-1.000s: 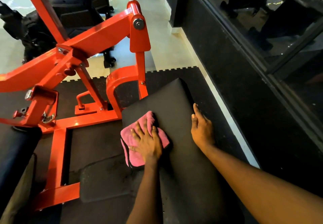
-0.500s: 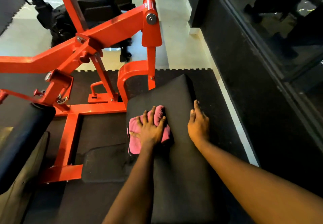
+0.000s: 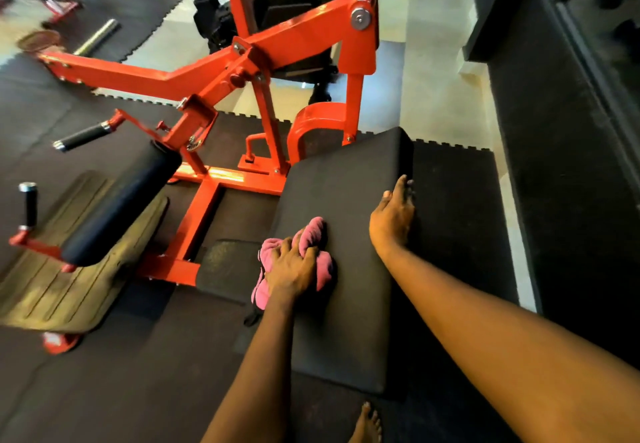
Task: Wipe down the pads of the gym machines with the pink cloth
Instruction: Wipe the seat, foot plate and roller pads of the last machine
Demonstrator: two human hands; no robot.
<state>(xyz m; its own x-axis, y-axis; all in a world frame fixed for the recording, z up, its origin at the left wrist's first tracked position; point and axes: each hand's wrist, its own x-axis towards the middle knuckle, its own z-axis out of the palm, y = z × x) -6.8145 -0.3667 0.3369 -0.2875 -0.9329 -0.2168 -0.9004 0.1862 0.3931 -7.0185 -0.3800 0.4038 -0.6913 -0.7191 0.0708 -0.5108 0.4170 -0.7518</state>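
A long black seat pad (image 3: pixel 343 183) of an orange gym machine (image 3: pixel 294 37) runs from the middle of the view toward me. The pink cloth (image 3: pixel 313 235) lies bunched near the pad's left edge. My left hand (image 3: pixel 292 269) grips it, fingers curled into the folds. My right hand (image 3: pixel 393 217) rests flat on the pad's right edge, fingers straight and pointing away from me.
A black roller pad (image 3: pixel 121 200) and a ribbed footplate (image 3: pixel 59 276) lie at the left. Black handles (image 3: pixel 83 136) stick out from the frame. A dark wall (image 3: pixel 571 165) stands at the right. Black rubber mats (image 3: pixel 453 200) cover the floor. My bare foot (image 3: pixel 367 425) shows below.
My left hand drew the cloth back toward me along the pad's left edge and its flat fingers curled, bunching the cloth. The view has swung left. The right hand stayed at the pad's right edge.
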